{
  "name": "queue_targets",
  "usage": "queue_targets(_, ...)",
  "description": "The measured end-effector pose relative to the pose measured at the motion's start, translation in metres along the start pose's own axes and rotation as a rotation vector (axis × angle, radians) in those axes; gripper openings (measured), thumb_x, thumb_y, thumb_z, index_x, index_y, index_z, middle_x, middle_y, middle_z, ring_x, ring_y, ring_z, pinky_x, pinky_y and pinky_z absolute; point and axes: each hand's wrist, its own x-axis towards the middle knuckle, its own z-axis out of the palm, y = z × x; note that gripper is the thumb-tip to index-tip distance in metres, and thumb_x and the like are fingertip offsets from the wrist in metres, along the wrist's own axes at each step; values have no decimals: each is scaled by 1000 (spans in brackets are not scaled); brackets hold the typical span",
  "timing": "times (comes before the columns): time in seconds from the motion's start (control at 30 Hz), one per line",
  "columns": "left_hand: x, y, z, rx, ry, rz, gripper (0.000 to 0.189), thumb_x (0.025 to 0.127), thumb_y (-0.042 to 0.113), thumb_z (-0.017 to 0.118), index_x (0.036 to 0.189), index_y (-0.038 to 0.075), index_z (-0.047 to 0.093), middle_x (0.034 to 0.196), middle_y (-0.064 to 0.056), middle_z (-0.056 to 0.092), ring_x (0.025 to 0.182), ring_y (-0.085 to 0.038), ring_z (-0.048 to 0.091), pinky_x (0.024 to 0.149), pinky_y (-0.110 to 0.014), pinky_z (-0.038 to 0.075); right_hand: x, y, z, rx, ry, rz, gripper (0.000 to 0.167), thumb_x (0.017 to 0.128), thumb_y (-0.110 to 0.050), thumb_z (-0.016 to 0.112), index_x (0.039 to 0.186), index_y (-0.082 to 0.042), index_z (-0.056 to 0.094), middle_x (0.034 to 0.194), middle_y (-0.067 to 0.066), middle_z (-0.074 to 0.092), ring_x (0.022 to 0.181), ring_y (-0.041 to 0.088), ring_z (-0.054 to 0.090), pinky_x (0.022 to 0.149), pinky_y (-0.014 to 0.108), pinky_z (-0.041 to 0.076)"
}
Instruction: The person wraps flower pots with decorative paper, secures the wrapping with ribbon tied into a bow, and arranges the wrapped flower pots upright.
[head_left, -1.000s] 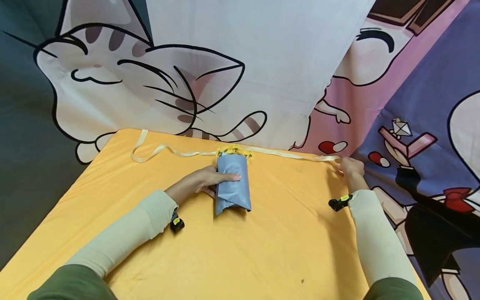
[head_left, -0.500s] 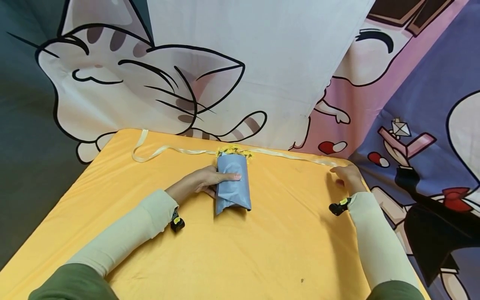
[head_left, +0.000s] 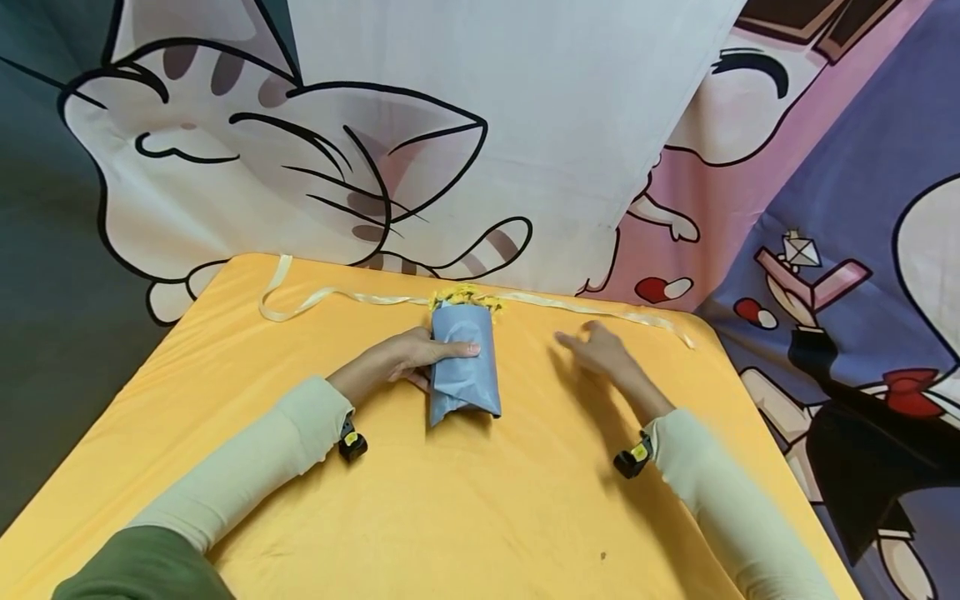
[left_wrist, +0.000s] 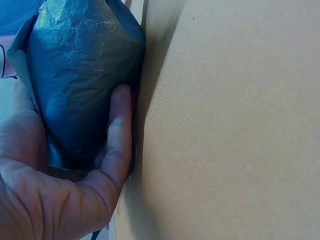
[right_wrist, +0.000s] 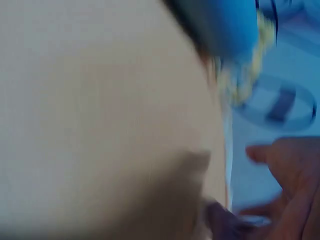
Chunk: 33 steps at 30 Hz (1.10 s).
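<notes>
My left hand [head_left: 408, 354] grips a bouquet wrapped in blue-grey paper [head_left: 468, 375], its thumb lying across the front. Yellow flowers [head_left: 465, 295] peek out of the wrap's far end. In the left wrist view, fingers curl round the crinkled wrapping [left_wrist: 75, 85] from below and the side. A cream ribbon [head_left: 607, 314] runs across the table behind the bouquet, and its left part [head_left: 330, 293] curves in a loop. To the right of the bouquet my right hand [head_left: 603, 350] hovers over the cloth, fingers loosely extended and holding nothing. The right wrist view is blurred by motion.
A yellow cloth covers the table [head_left: 420, 508]. Behind it hangs a fabric backdrop [head_left: 555, 150] with a cartoon cat, and a purple and pink printed sheet [head_left: 847, 192] borders the right side. The table's left edge drops to a dark area [head_left: 60, 375].
My right hand has let go of the ribbon's right end and moved left towards the bouquet. The ribbon's end now lies on the table. My left hand keeps its hold.
</notes>
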Motion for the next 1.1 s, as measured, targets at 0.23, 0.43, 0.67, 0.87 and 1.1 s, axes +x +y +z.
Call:
queue_targets(0.23,1,0,-1,11,15,25,89,99,63,80,150,-5,51,140,-24,70,108,-30,77,82,-42,70,-26,-76,28,304,-478,-8,79,105,-73,66,125,3,67,103,12,74,85,21,79,83,40,70)
queue_targets(0.43,2,-1,-2,49,32,19,94,97,66,79,149,-8,53,140,-24,66,109,-31,78,85,-44,71,-31,-112,49,277,-565,-14,67,99,-70,74,112,-4,79,99,8,81,85,19,79,79,37,69)
queue_targets(0.67,4,0,1,65,28,40,88,98,65,80,144,-6,58,136,-21,69,107,-28,77,82,-41,70,-29,-129,61,286,-538,22,75,92,-66,83,135,-7,67,121,9,77,106,22,76,85,35,64)
queue_targets(0.87,1,0,0,63,28,64,85,98,66,80,138,-6,61,129,-21,72,103,-26,79,78,-40,70,-34,-133,68,349,-469,9,73,89,-55,89,137,-4,67,127,9,77,111,22,75,91,33,61)
queue_targets(1.1,-4,-2,4,107,56,128,79,95,72,79,130,3,68,121,-15,76,95,-23,80,72,-37,68,-42,-127,78,444,-369,-27,60,88,-48,91,128,-6,76,118,11,81,102,21,78,88,31,63)
